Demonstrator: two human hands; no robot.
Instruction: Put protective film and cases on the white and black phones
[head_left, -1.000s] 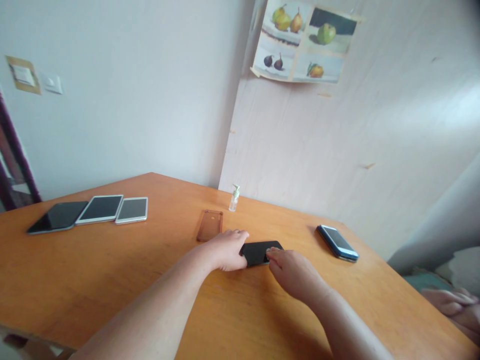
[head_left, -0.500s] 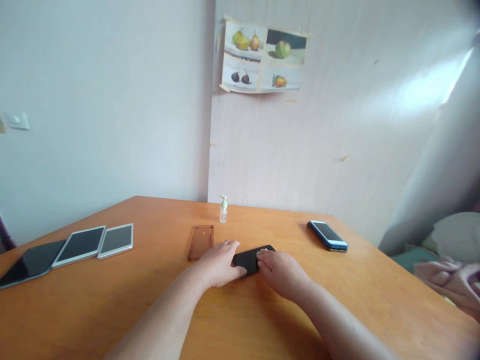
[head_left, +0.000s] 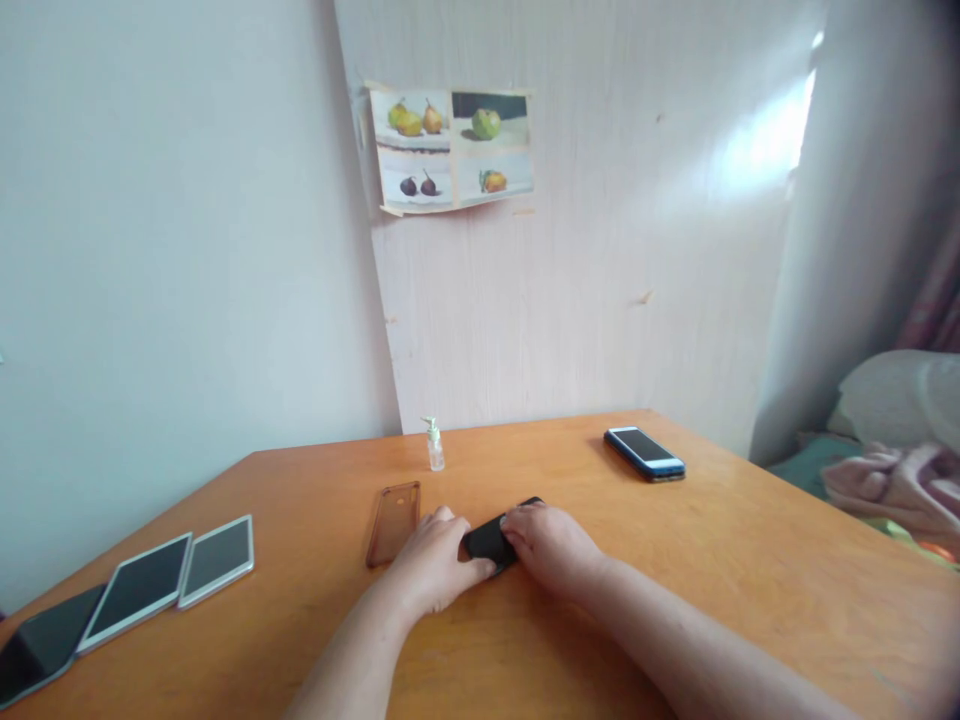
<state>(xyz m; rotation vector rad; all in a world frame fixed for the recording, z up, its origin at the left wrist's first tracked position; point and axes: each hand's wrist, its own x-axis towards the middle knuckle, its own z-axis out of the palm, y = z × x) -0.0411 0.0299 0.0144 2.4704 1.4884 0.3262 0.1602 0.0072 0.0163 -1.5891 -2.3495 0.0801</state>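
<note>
A black phone [head_left: 489, 541] lies at a slant on the wooden table, between my two hands. My left hand [head_left: 441, 560] is around its left end, thumb along the near edge and fingers at the far edge. On the phone's upper face rests my right hand [head_left: 553, 548], its fingers curled and pressed together, covering much of the right part. Whatever those fingers may hold is hidden. Just left of my left hand lies a brown see-through phone case [head_left: 393, 522].
A small clear pump bottle [head_left: 436, 452] stands behind the case. A white-faced phone [head_left: 646, 453] in a dark blue case lies at the back right. Along the left side of the table [head_left: 315, 600] lie a white phone [head_left: 218, 562], a white tablet [head_left: 139, 592] and a dark tablet [head_left: 46, 645].
My view has tilted and turned to the right. My right hand's fingers have shifted slightly left over the phone. My left hand keeps its hold on the phone's end.
</note>
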